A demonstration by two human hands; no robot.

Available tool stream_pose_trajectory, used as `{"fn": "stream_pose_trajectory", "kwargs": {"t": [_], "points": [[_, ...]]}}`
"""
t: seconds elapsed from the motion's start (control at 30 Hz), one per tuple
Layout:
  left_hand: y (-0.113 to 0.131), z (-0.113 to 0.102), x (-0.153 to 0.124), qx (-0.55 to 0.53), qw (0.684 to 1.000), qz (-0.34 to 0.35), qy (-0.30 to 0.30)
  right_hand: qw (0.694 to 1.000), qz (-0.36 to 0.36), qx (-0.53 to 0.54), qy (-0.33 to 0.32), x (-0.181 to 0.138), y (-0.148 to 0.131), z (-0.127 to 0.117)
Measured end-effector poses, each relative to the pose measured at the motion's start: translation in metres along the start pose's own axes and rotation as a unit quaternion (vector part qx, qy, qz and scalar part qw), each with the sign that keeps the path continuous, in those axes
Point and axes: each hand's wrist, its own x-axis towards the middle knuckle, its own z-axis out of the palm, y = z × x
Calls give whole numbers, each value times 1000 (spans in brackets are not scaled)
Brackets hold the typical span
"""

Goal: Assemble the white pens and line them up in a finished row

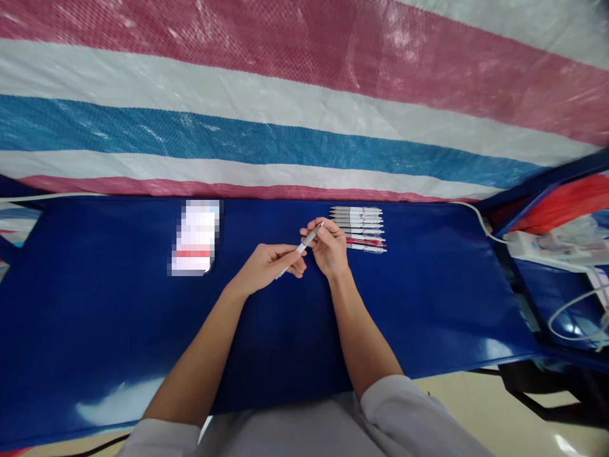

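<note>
A white pen with a grey grip and metal tip [309,237] is held slantwise above the table, its tip end up and to the right. My left hand [268,266] is closed around the pen's white barrel, thumb on top. The fingers of my right hand [330,247] pinch the grey tip end. Just beyond my right hand lies a row of several pens [359,219], side by side and pointing sideways; most are white and grey, and a red one [368,242] lies near the front. My right hand hides some of their left ends.
A blue-covered table [428,285] spans the view. A pixelated phone-like object [195,238] lies at left. Behind hangs a striped plastic sheet [285,146]. On the right are a white power strip [547,247], a cable [480,219] and a red bag-like item [561,206].
</note>
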Motion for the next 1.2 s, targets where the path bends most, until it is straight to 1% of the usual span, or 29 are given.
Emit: {"fn": "stream_pose_trajectory", "kwargs": {"t": [0.13, 0.27, 0.37, 0.53, 0.63, 0.73, 0.87, 1.03, 1.13, 1.2], "points": [[2, -4, -3, -70, 995, -45, -54, 999, 16, 21, -30, -3, 0, -2], [0, -5, -3, -89, 991, -63, -77, 999, 30, 12, -35, -4, 2, -5], [0, -3, -3, -69, 994, -50, -66, 999, 32, 4, -26, -4, 3, -5], [-2, -2, -1, 9, 999, -2, -34, 1000, 14, 8, -5, -2, 1, -2], [-4, -1, 0, 49, 998, 23, -8, 1000, 7, -3, 12, -2, 1, -1], [-6, 0, 3, 118, 991, 50, 29, 1000, -5, -5, 30, -1, 1, -1], [-9, 3, 5, 226, 964, 113, 80, 998, -16, 5, 57, 2, 0, 0], [-12, 7, 6, 337, 911, 191, 144, 996, -31, -12, 86, 2, -3, 8], [-15, 9, 6, 386, 876, 219, 186, 993, -37, -22, 106, 1, -4, 14], [-16, 11, 5, 397, 862, 233, 212, 992, -46, -24, 115, -1, -5, 18]]}}
